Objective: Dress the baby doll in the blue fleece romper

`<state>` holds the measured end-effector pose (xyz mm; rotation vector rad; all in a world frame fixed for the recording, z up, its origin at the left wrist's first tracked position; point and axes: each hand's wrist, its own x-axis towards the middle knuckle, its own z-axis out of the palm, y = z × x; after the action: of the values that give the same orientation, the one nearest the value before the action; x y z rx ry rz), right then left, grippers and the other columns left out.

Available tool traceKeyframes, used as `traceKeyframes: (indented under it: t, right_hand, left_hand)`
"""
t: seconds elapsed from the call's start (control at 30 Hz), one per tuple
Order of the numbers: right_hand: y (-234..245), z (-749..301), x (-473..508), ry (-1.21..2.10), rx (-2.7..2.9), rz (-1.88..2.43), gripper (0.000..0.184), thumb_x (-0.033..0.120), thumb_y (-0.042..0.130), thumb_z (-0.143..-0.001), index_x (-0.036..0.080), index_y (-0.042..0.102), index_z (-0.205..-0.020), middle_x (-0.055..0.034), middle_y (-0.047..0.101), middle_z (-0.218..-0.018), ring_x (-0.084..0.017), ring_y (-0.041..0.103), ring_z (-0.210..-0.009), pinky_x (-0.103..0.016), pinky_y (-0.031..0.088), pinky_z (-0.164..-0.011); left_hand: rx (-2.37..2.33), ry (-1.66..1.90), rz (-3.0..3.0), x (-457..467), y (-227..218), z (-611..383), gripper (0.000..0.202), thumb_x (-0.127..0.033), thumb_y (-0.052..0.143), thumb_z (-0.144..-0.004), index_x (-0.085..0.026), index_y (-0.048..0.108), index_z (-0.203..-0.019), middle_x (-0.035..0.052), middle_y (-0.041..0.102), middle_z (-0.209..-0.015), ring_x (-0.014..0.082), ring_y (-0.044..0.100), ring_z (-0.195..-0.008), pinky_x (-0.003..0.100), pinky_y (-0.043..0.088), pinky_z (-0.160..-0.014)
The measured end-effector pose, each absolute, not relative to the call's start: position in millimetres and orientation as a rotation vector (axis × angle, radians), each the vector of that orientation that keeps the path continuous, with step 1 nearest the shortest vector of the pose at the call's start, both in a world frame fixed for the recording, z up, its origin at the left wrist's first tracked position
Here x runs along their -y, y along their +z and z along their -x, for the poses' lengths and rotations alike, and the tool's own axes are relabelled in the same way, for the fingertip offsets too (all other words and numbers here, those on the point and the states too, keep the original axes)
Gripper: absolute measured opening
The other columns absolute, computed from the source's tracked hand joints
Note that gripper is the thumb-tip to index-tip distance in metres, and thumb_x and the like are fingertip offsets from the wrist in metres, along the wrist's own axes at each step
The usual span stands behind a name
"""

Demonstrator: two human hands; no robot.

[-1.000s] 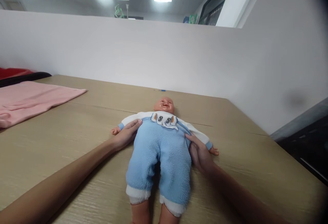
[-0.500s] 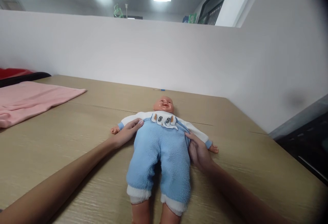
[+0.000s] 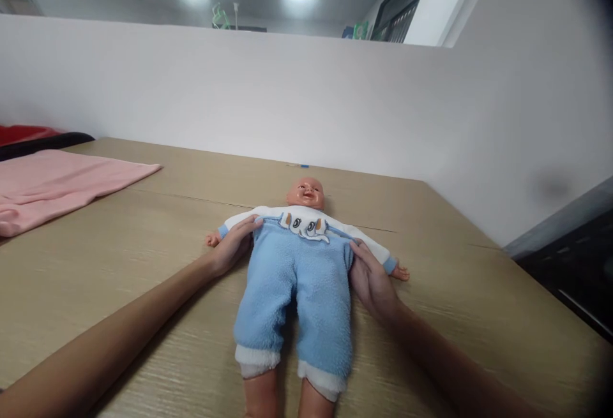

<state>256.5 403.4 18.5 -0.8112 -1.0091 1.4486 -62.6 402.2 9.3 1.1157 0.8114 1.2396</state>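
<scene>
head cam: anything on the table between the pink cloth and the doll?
Nothing. In the head view, bare wooden table runs from the pink cloth to the doll; only the left hand, at the doll's side, reaches across the near end.

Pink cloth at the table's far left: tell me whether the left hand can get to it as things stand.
Probably yes. The left hand rests at the baby doll, and only bare wooden table lies between it and the pink cloth. It looks like a long stretch, though.
</scene>
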Motion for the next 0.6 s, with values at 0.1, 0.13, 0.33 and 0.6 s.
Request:
traceKeyframes:
  t: [0.1, 0.13, 0.33, 0.6]
  right_hand:
    - [10, -260, -410, 1.401, 1.06, 0.931, 0.044, 0.06, 0.096, -0.075, 0.029, 0.067, -0.09, -0.0025, 0.077, -0.101, -0.032, 0.071, -0.114, -0.045, 0.058, -0.108]
    - [7, -262, -412, 1.392, 1.087, 0.962, 0.046, 0.061, 0.097, -0.074, 0.029, 0.068, -0.091, -0.002, 0.076, -0.098, -0.031, 0.071, -0.11, -0.044, 0.058, -0.105]
    - [5, -267, -410, 1.271, 1.282, 1.042, 0.053, 0.074, 0.091, -0.079, 0.026, 0.073, -0.097, 0.0001, 0.068, -0.093, -0.025, 0.064, -0.098, -0.037, 0.053, -0.095]
    - [27, -265, -397, 1.062, 1.438, 1.161, 0.054, 0.076, 0.082, -0.084, 0.026, 0.068, -0.098, -0.0021, 0.063, -0.091, -0.026, 0.059, -0.093, -0.037, 0.052, -0.086]
  left_hand:
    - [-0.877, 1.246, -1.128, -402, 9, 61, 0.04, -0.057, 0.08, -0.099, -0.023, 0.076, -0.118, 0.0067, 0.075, -0.121, 0.0301, 0.064, -0.121, 0.04, 0.045, -0.113]
    - [-0.922, 1.243, -1.176, -401, 9, 61, 0.04, -0.058, 0.079, -0.1, -0.023, 0.076, -0.118, 0.0061, 0.074, -0.121, 0.0295, 0.063, -0.121, 0.039, 0.044, -0.113]
    - [-1.082, 1.191, -1.458, -398, 15, 60, 0.043, -0.065, 0.07, -0.103, -0.022, 0.071, -0.108, 0.0031, 0.067, -0.109, 0.0262, 0.056, -0.109, 0.037, 0.042, -0.104]
    - [-1.082, 1.265, -1.35, -396, 18, 58, 0.045, -0.065, 0.072, -0.1, -0.023, 0.06, -0.092, -0.0019, 0.049, -0.09, 0.0206, 0.043, -0.087, 0.033, 0.035, -0.083]
